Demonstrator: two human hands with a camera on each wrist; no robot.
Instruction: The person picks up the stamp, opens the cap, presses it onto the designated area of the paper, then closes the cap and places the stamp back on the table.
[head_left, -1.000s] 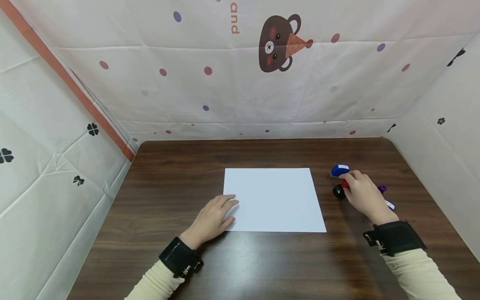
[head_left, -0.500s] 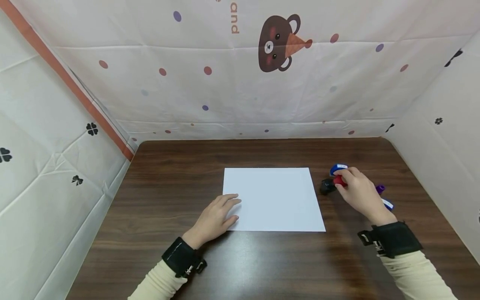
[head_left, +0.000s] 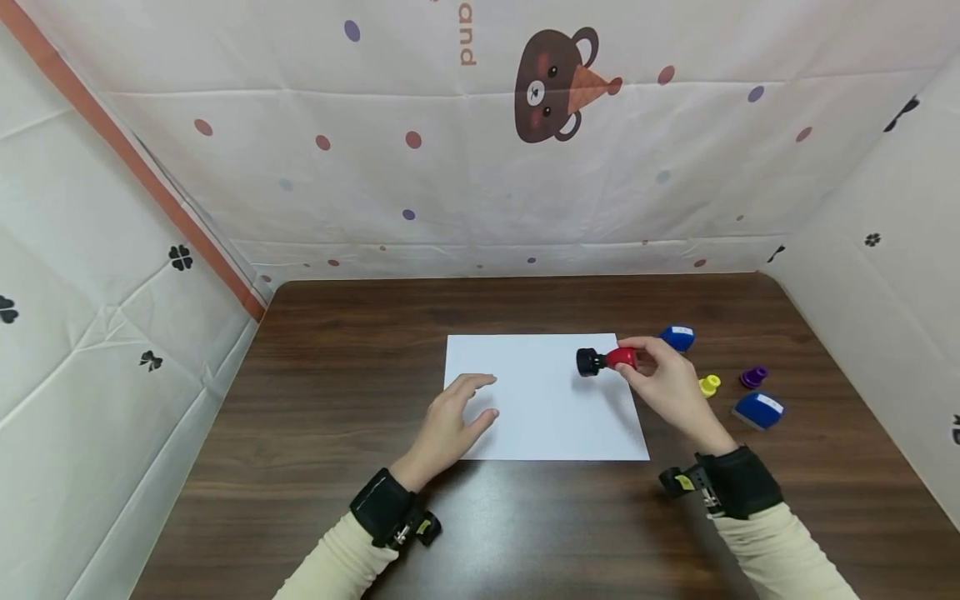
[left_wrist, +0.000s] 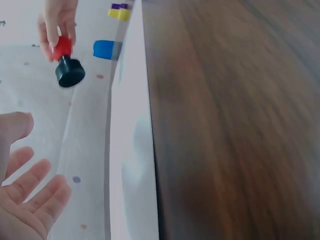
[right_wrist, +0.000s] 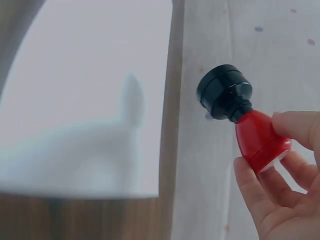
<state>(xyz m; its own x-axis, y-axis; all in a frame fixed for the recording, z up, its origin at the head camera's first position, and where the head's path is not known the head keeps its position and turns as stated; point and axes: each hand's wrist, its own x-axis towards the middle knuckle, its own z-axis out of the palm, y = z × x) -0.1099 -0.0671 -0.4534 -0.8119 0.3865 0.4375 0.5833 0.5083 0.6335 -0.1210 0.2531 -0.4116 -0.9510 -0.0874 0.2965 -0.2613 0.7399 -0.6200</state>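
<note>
My right hand (head_left: 663,387) pinches a stamp (head_left: 621,357) by its rounded red handle. The stamp is held up on its side, its wide black head pointing left, above the right part of a white sheet of paper (head_left: 540,417). In the right wrist view the thumb and fingers press round the red handle (right_wrist: 260,140), while the black head (right_wrist: 222,92) sticks out past them. My left hand (head_left: 444,425) hovers over the paper's left edge with fingers spread, holding nothing. The left wrist view also shows its loose fingers (left_wrist: 47,195).
Right of the paper lie a blue block with a white label (head_left: 678,337), a second blue block (head_left: 759,411), a small yellow piece (head_left: 709,385) and a purple one (head_left: 753,377). The brown wooden table (head_left: 360,333) meets printed cloth walls behind and at both sides.
My right hand has lifted the stamp and carried it left over the paper, uncovering the yellow piece and the lower blue block. My left hand has risen off the paper and shifted slightly right.
</note>
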